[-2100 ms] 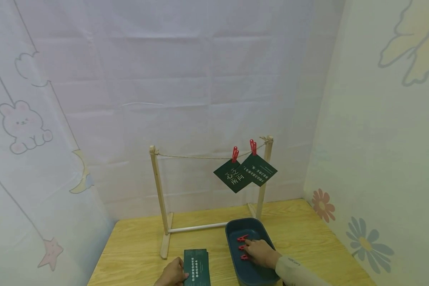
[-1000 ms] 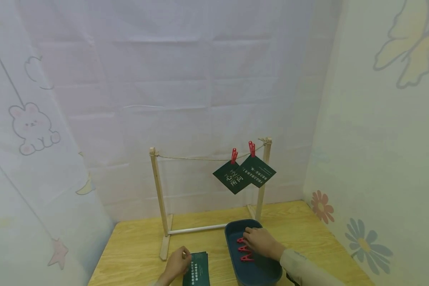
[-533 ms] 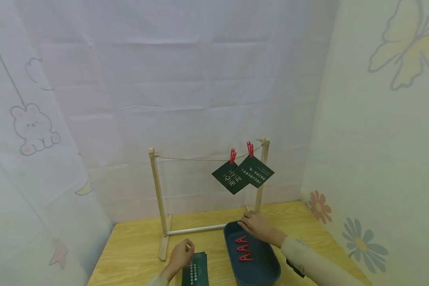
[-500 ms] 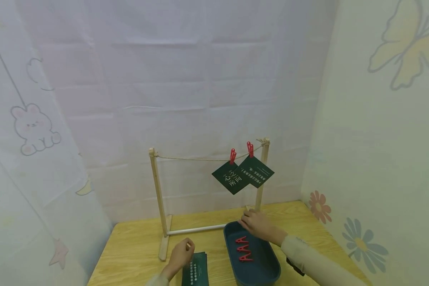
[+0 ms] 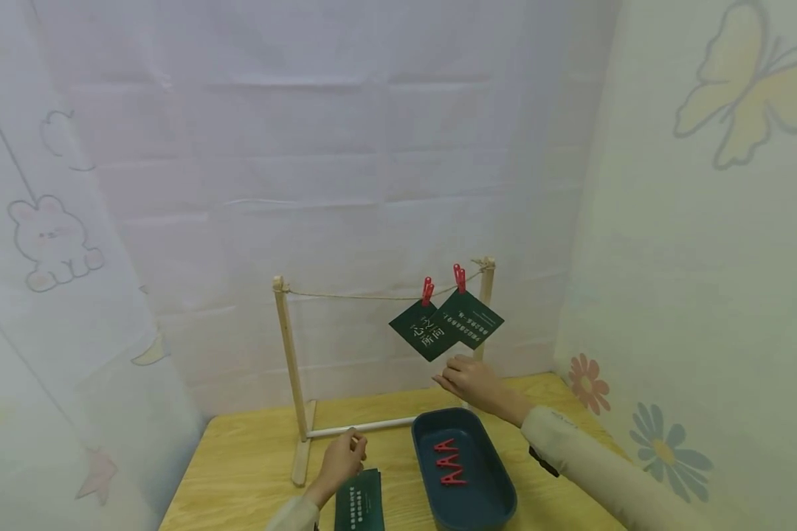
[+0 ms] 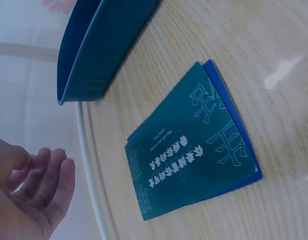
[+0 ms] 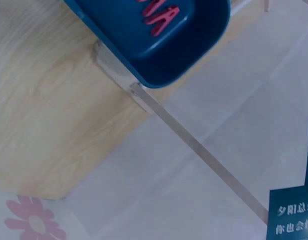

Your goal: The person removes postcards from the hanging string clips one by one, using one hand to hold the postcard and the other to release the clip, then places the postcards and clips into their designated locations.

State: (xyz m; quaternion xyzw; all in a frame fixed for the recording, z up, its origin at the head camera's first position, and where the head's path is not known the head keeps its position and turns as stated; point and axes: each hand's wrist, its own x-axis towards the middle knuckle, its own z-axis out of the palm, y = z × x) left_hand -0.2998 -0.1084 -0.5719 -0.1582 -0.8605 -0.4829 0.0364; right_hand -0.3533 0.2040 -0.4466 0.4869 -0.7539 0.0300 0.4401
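Note:
My left hand hovers above a stack of dark green cards on the table. Its fingers bend loosely and hold nothing, as the left wrist view confirms. My right hand is raised over the far end of a dark blue tray, just below two hanging green cards. Nothing shows between its loosely bent fingers; the right wrist view leaves this hand out. Inside the tray, three red clothespins lie in a row. Red clothespins clip a left card and an overlapping right card to a string.
The string spans the two wooden posts of a stand, tied near their tops. A white bar joins the posts low down, behind the tray. Patterned cloth walls enclose the wooden table at the back and sides.
My right hand has left the clothespins in the tray and risen toward the hanging cards. My left hand has let go of the card stack and moved up and slightly right.

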